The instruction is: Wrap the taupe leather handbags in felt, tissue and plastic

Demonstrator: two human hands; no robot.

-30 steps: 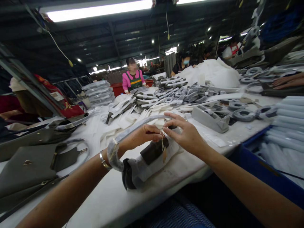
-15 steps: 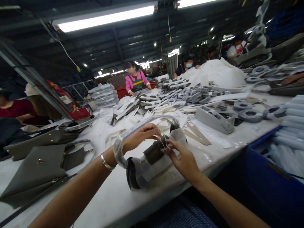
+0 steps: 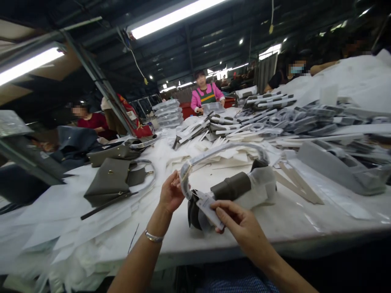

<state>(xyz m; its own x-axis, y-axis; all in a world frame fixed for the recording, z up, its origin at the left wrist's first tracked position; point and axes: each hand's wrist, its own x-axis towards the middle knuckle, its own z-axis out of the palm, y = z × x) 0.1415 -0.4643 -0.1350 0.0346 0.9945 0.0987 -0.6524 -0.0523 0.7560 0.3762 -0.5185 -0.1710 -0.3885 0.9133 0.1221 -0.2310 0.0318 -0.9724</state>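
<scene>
A handbag (image 3: 232, 188) lies in front of me on the table, its body partly covered in white wrapping with a dark olive panel bare in the middle. Its arched handle (image 3: 210, 156) is wrapped in clear film. My left hand (image 3: 171, 191) has its fingers curled at the left base of the handle; the exact grip is partly hidden. Between thumb and fingers, my right hand (image 3: 236, 217) holds a pale hang tag (image 3: 210, 209), tilted against the bag's left end. A thin string runs from the tag towards the handle base.
Another olive handbag (image 3: 105, 183) rests on white sheets at left. Grey-brown strips (image 3: 297, 185) and a grey wrapped piece (image 3: 339, 171) lie at right. Wrapped handles (image 3: 293, 122) are heaped behind. A co-worker (image 3: 206, 95) in a pink top stands across the table.
My view has swung left. Both hands were at the dark panel with a thin cord; now the left is at the handle's left base and the right holds the tag at the bag's left end.
</scene>
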